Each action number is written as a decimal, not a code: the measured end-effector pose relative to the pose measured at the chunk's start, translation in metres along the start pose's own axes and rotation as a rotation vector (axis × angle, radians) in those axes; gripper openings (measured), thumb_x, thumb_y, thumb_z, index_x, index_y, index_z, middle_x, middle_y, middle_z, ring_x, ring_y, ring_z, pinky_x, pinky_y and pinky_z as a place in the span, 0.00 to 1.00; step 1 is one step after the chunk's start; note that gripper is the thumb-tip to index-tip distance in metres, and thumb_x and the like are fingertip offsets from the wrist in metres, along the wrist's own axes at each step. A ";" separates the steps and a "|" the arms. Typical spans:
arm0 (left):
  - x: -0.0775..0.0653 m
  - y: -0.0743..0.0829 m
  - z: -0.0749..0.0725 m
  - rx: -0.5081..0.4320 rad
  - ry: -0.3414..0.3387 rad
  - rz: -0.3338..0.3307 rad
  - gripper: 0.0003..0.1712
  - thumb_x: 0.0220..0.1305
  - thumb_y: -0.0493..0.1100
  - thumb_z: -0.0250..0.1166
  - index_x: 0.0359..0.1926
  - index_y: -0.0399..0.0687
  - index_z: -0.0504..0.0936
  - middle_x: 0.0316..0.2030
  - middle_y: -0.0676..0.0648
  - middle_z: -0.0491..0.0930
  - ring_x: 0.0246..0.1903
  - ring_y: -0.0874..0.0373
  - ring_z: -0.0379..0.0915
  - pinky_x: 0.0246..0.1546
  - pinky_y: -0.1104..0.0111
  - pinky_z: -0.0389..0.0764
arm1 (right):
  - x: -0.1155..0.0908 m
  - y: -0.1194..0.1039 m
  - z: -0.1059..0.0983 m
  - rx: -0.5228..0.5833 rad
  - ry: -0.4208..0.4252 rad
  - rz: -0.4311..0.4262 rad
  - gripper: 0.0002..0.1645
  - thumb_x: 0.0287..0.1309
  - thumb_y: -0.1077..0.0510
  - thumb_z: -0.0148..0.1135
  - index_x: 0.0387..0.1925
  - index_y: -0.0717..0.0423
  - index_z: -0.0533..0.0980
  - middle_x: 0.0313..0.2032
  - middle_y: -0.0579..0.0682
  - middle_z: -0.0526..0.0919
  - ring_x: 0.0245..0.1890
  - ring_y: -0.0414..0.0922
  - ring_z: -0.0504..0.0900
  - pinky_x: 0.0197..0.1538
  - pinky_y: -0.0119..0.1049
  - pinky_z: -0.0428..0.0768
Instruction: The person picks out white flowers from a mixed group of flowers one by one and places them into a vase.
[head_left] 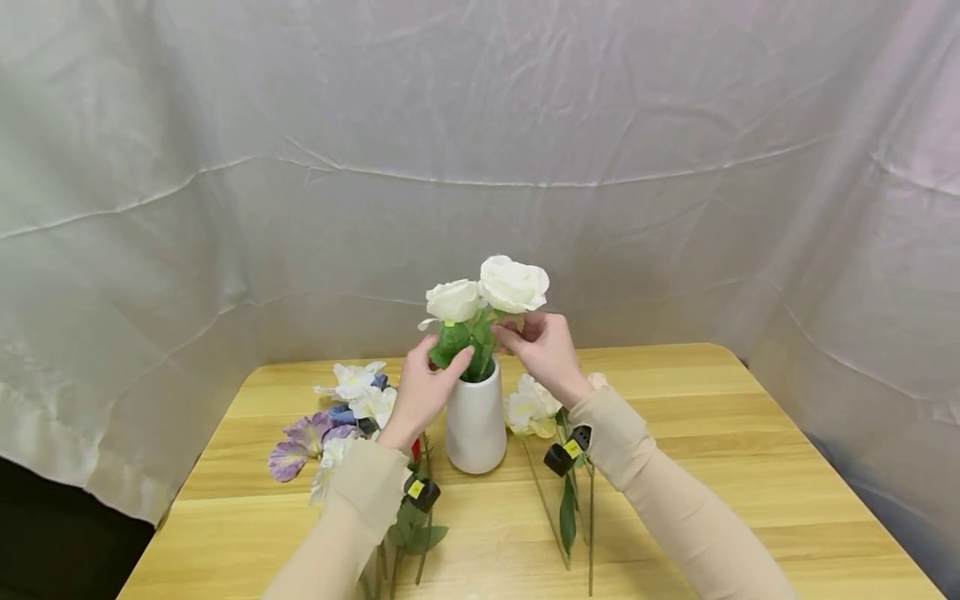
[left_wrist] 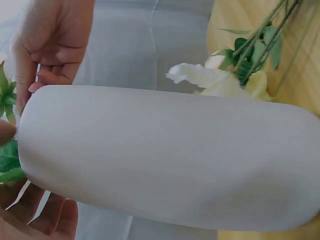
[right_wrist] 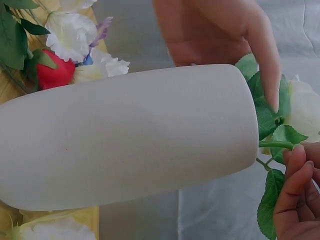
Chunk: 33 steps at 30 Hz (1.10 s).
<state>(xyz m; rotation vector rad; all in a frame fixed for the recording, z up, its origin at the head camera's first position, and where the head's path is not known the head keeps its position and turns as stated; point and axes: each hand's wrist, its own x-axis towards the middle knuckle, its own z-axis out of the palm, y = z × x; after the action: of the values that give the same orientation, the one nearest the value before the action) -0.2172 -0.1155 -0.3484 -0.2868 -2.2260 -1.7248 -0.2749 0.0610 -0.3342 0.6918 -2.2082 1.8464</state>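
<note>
A white vase (head_left: 477, 427) stands upright on the table, two white roses rising above its mouth, one rose (head_left: 453, 301) on the left and a larger rose (head_left: 514, 284) on the right. Just under the larger bloom, my right hand (head_left: 546, 350) pinches a green stem (right_wrist: 274, 144), clearest in the right wrist view. My left hand (head_left: 426, 385) is at the left of the vase mouth beside green leaves (right_wrist: 265, 102), thumb extended and fingers loosely spread. Whether its fingers touch the leaves or the rim is partly hidden. The stems' lower ends are inside the vase.
Left of the vase lie several loose flowers: white blooms (head_left: 352, 381), a purple iris-like flower (head_left: 300, 446) and a red flower (right_wrist: 54, 70). To its right are pale flowers (head_left: 531, 406) with long stems toward the front. Grey cloth (head_left: 480, 125) hangs behind the wooden table (head_left: 697, 400).
</note>
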 end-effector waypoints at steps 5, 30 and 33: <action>0.000 0.019 0.000 0.082 0.075 0.028 0.11 0.66 0.40 0.59 0.41 0.35 0.81 0.38 0.41 0.82 0.37 0.51 0.78 0.39 0.62 0.80 | -0.004 -0.011 -0.001 -0.047 -0.002 -0.001 0.09 0.58 0.60 0.64 0.33 0.65 0.81 0.28 0.63 0.83 0.28 0.57 0.80 0.29 0.35 0.78; 0.021 -0.018 -0.001 0.138 0.310 0.220 0.12 0.60 0.49 0.66 0.30 0.44 0.85 0.29 0.46 0.84 0.31 0.56 0.79 0.33 0.60 0.80 | -0.012 -0.052 -0.004 -0.141 -0.080 -0.147 0.13 0.55 0.70 0.61 0.44 0.68 0.78 0.28 0.60 0.83 0.20 0.40 0.71 0.24 0.29 0.67; 0.021 -0.018 -0.002 0.145 0.311 0.221 0.12 0.60 0.49 0.66 0.30 0.44 0.84 0.28 0.47 0.84 0.29 0.57 0.78 0.32 0.61 0.80 | -0.011 -0.052 -0.005 -0.116 -0.080 -0.148 0.12 0.55 0.70 0.61 0.43 0.69 0.78 0.22 0.59 0.79 0.17 0.43 0.66 0.22 0.29 0.64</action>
<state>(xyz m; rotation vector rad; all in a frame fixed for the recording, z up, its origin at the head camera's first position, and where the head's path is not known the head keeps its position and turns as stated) -0.2429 -0.1226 -0.3570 -0.2056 -1.9976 -1.3821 -0.2423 0.0627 -0.2923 0.8937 -2.2252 1.6335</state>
